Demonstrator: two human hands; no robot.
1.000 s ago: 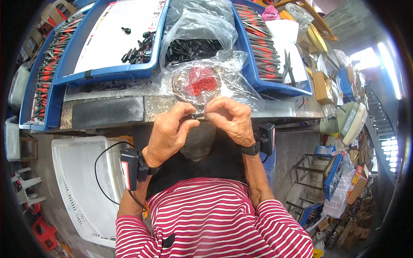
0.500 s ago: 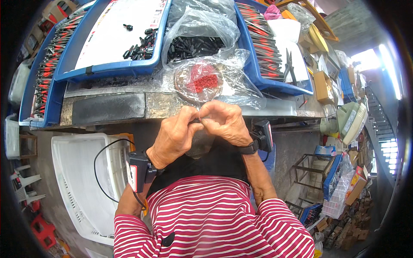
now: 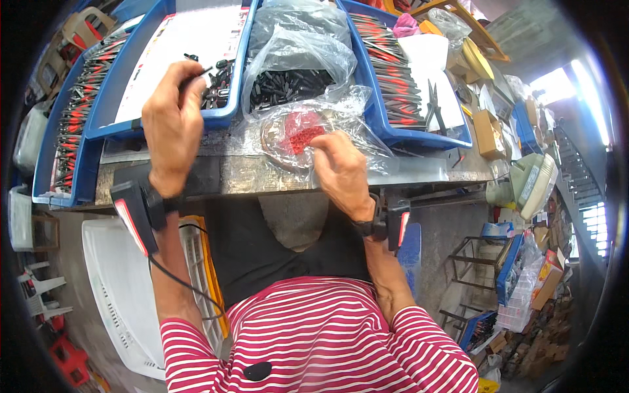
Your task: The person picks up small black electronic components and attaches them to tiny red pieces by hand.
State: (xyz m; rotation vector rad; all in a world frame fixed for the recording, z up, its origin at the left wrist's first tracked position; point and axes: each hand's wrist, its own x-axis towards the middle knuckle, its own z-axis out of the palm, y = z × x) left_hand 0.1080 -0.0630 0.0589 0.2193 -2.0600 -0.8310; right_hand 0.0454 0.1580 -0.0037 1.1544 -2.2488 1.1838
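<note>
My left hand (image 3: 171,128) is over the front of a blue tray (image 3: 216,116) lined with white paper. Its thumb and forefinger pinch a small black plastic piece (image 3: 206,71), beside a loose heap of similar black pieces (image 3: 221,82). Lower and to the right, my right hand (image 3: 343,173) has its fingers curled together at the edge of a pile of tiny red pieces (image 3: 303,136). These lie on clear plastic over a round brown dish (image 3: 274,139). Whatever is between the right fingertips is too small or hidden to make out.
An open clear bag (image 3: 298,49) holds many black pieces (image 3: 288,85). Blue trays of red-and-black pointed tools stand at left (image 3: 49,183) and right (image 3: 393,134), the latter also holding pliers (image 3: 434,108). A white crate (image 3: 118,288) sits below the bench edge (image 3: 255,183).
My hands have parted from their meeting point in front of the bench. The left went up and left to the black pieces in the tray; the right moved slightly forward to the red pile.
</note>
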